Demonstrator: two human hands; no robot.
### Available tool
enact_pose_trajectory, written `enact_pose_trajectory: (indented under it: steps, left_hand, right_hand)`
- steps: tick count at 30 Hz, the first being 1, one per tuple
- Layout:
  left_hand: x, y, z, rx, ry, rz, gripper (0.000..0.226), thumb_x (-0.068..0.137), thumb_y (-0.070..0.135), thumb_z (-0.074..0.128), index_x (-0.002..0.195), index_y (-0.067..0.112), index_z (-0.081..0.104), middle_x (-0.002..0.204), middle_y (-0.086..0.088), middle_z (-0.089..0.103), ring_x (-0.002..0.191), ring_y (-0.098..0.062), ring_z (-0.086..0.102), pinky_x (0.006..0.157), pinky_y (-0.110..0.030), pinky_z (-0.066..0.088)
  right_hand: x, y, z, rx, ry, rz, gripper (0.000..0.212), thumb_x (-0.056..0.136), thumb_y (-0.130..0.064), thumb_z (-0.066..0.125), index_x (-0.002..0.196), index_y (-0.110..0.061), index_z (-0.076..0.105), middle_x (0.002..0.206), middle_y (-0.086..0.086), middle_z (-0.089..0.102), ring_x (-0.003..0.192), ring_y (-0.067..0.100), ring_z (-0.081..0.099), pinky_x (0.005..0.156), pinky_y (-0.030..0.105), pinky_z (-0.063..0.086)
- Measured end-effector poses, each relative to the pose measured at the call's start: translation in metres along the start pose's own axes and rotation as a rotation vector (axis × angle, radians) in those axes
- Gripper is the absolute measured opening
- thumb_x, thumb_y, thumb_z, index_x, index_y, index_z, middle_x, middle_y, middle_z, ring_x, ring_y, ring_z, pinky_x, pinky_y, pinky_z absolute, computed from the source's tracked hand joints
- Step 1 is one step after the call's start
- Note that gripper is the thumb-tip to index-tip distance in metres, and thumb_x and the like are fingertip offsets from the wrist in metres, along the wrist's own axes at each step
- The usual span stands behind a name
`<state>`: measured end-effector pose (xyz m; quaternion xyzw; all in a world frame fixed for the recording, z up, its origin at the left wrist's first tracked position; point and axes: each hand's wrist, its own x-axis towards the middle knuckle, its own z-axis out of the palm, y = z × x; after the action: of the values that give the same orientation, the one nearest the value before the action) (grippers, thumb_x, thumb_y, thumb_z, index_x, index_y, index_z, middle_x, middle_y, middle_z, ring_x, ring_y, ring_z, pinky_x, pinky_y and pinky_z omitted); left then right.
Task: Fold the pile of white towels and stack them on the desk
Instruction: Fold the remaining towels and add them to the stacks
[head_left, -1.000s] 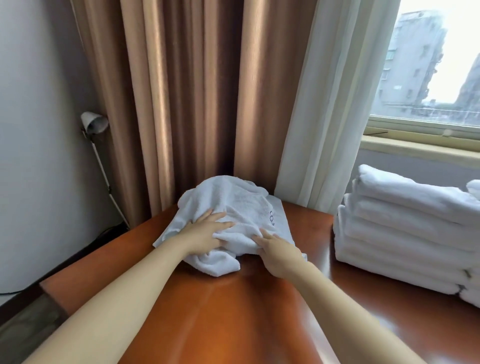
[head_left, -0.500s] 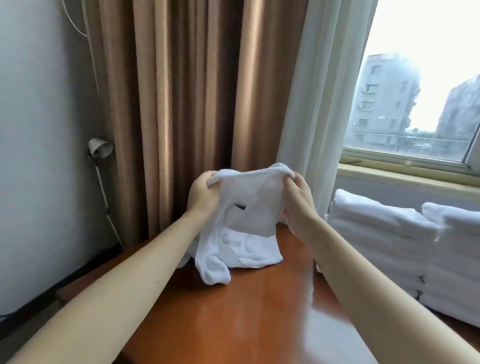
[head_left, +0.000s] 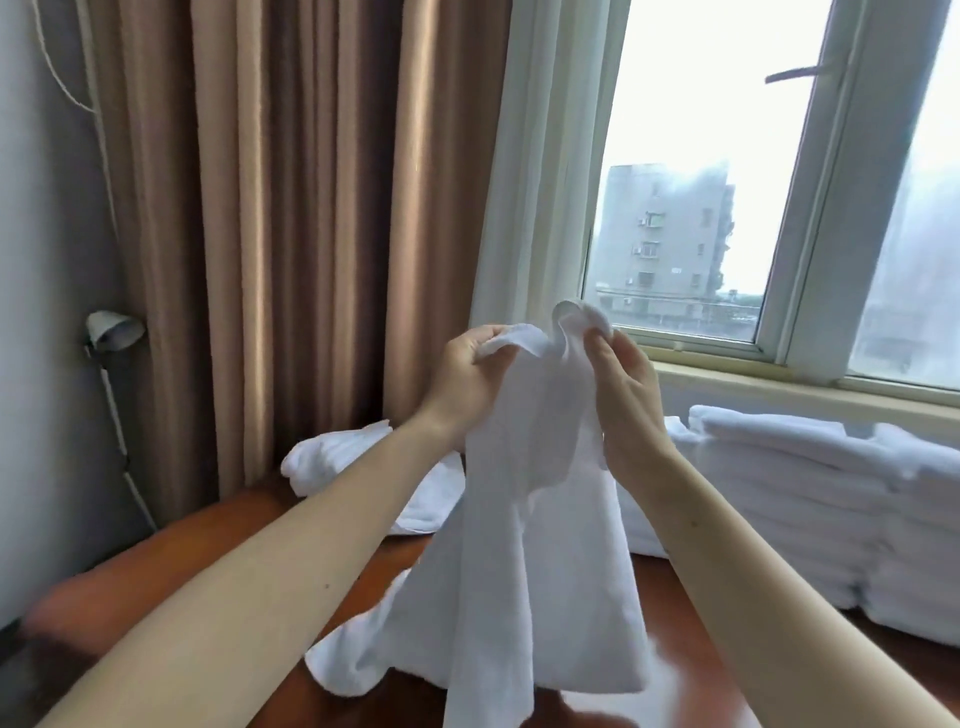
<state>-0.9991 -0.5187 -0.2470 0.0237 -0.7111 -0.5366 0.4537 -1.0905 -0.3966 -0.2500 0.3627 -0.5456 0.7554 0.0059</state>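
A polished reddish-brown wooden desk (head_left: 171, 566) sits in the corner of a room, against a grey wall (head_left: 47, 312) on the left. Heavy brown curtains (head_left: 291, 234) hang behind it. A white sheer curtain (head_left: 545, 182) hangs beside them, next to a white-framed window (head_left: 810, 208). Through the glass a grey apartment block (head_left: 665, 244) shows under a pale sky. A small gooseneck lamp (head_left: 111, 332) stands by the wall at the left.

Above the desk, both hands hold up one white towel (head_left: 530, 545). The left hand (head_left: 462, 384) grips its top edge with curled fingers. The right hand (head_left: 623, 400) pinches the edge close by, between thumb and fingers. The towel hangs down crumpled and its lower end reaches the desk.

Behind the left forearm, unfolded white towels (head_left: 337, 457) lie in a loose heap at the back of the desk. On the right, below the windowsill (head_left: 779, 384), folded white towels (head_left: 810, 509) stand in neat stacks on the desk.
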Motion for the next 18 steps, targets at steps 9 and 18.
enact_pose_trajectory:
  steps: [9, 18]
  left_hand:
    - [-0.077, -0.047, 0.112, 0.108, -0.355, -0.177, 0.024, 0.1, 0.02, 0.058, 0.109, 0.002, 0.07, 0.094, 0.0, 0.064, 0.087, -0.01, 0.055, 0.078, -0.027, 0.045]
    - [-0.154, -0.096, 0.149, 0.256, -0.79, -0.318, 0.039, 0.078, 0.003, 0.055, 0.114, 0.017, 0.058, 0.087, 0.011, 0.056, 0.076, 0.0, 0.051, 0.069, -0.017, 0.04]
  right_hand:
    - [-0.079, 0.034, -0.134, -0.217, 0.057, 0.14, 0.013, 0.097, -0.02, 0.061, 0.098, -0.015, 0.073, 0.093, 0.006, 0.066, 0.09, 0.02, 0.06, 0.085, 0.038, 0.047]
    - [-0.156, 0.088, -0.189, -0.357, -0.015, 0.356, 0.03, 0.091, -0.009, 0.059, 0.101, -0.034, 0.071, 0.102, -0.002, 0.073, 0.099, 0.017, 0.069, 0.084, 0.034, 0.055]
